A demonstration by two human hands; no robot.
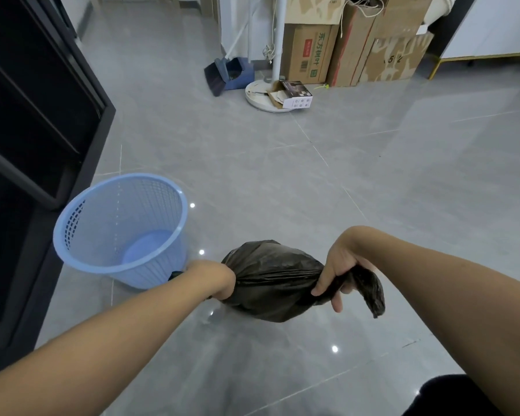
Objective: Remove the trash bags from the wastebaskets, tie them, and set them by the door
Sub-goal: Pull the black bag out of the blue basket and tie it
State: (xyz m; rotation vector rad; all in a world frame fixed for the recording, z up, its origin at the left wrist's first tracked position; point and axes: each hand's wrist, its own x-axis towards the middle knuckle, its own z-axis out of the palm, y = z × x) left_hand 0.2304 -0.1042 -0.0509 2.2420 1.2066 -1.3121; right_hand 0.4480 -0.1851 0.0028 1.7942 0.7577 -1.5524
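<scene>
A black trash bag [270,280] hangs bunched above the grey floor, low in the middle of the view. My left hand [219,280] grips its left end in a closed fist. My right hand [339,271] grips the gathered right end, and a loose tail of plastic droops past my fingers to the right. A light blue mesh wastebasket [87,223] stands just left of the bag with no liner in it; its solid bottom shows.
A black cabinet [27,130] fills the left side, close behind the wastebasket. At the back stand cardboard boxes [351,52], a white fan base [261,99] with a small box on it, and a blue dustpan with broom [228,73]. Grey tiled floor [373,175] stretches between.
</scene>
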